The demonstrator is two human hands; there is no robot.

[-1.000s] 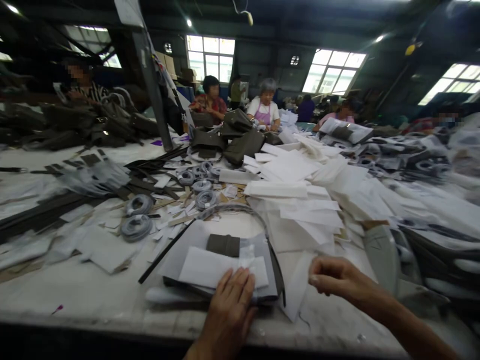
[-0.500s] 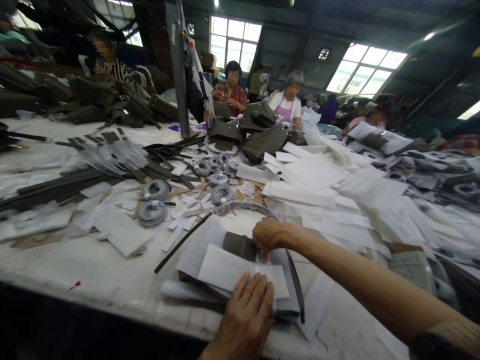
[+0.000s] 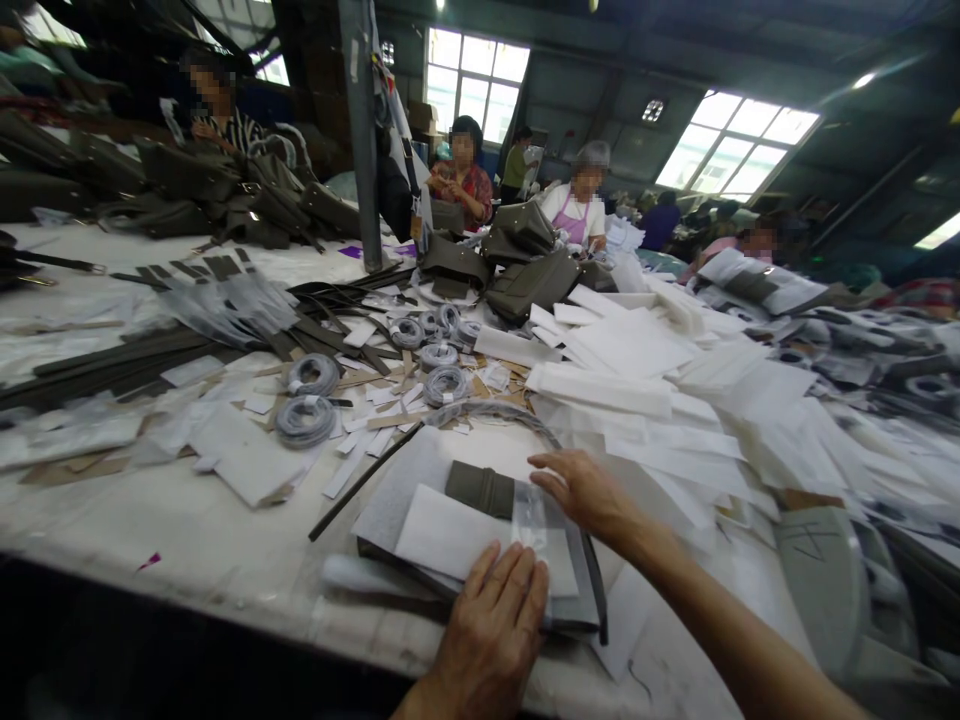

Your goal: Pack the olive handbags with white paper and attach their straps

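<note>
A dark olive bag [image 3: 480, 488] lies flat in front of me, mostly covered by white foam sheets. Its long strap [image 3: 360, 488] curves out around the far side. My left hand [image 3: 504, 610] rests on the near part of a white foam strip [image 3: 450, 530], fingers stretched flat and pressing it down. A clear plastic piece [image 3: 529, 512] lies over the strip and the bag's olive part. At the far right side of the bag is my right hand [image 3: 581, 490], its fingers apart and nothing visible in them.
Wrapped strap coils [image 3: 306, 422] and paper scraps lie beyond the bag. White foam sheets [image 3: 622, 345] are heaped to the right, near a grey-green panel [image 3: 821, 560]. A metal post [image 3: 361, 140] rises from the table. Several people sit behind piled olive bags [image 3: 532, 280].
My right hand has let go of the clear plastic piece and drawn back to the right, its fingers opening. My left hand has stayed on the foam strip.
</note>
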